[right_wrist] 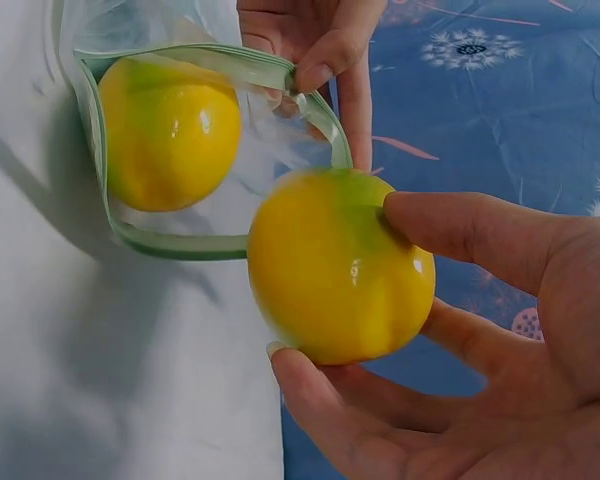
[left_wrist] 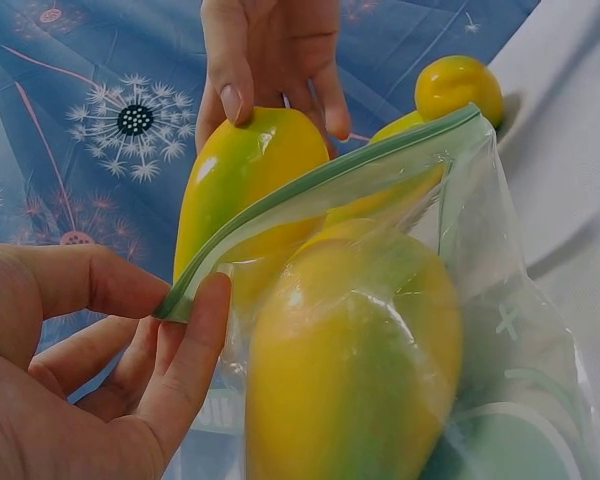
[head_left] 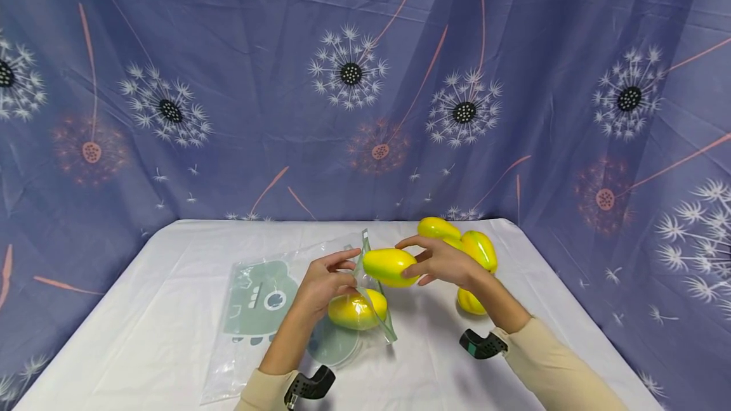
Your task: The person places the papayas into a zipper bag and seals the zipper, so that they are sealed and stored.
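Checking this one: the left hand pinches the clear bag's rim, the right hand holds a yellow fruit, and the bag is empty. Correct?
Not empty: the right wrist view shows a yellow fruit inside the clear bag. The rest is right: the left hand pinches the bag's rim and the right hand holds another yellow fruit.
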A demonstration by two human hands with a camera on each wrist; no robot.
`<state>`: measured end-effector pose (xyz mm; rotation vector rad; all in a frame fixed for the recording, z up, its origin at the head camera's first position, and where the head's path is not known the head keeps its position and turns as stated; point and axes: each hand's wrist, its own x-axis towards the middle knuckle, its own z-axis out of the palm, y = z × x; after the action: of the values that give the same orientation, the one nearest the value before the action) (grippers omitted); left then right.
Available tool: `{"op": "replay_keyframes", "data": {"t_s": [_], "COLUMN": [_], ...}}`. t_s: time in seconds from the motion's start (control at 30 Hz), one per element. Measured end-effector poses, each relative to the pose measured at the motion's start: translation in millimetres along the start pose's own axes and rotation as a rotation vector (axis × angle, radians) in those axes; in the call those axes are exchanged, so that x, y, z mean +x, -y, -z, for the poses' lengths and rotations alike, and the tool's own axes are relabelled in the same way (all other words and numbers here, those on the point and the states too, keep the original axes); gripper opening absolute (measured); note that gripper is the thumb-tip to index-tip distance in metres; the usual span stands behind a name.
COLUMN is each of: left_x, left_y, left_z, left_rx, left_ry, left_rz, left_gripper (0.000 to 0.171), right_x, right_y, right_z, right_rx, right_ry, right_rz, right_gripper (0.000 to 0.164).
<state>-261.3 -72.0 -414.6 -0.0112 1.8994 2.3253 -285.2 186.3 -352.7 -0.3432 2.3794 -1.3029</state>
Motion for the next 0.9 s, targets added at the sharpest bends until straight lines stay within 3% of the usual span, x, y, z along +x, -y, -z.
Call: {"op": "replay_keyframes", "data": {"t_s": [0.37, 0.9], "left_x": [-1.2, -4.2], "left_y": [-2.4, -2.6], "left_z": [-0.8, -3.1], "left_rx": [-0.007, 0.028], "left_ry": [0.006, 0.003], "left_rz": [0.006, -0.003], "left_gripper": [0.062, 0.061], "right_x": [12.5, 30.3], "right_y": [-3.4, -10.4], "right_z": [-8.8, -24.0], "right_rx": [0.029, 0.160], "right_ry": [0.043, 0.015], "right_rz": [-0.019, -0.068], "right_gripper": [0.060, 0.057]}}
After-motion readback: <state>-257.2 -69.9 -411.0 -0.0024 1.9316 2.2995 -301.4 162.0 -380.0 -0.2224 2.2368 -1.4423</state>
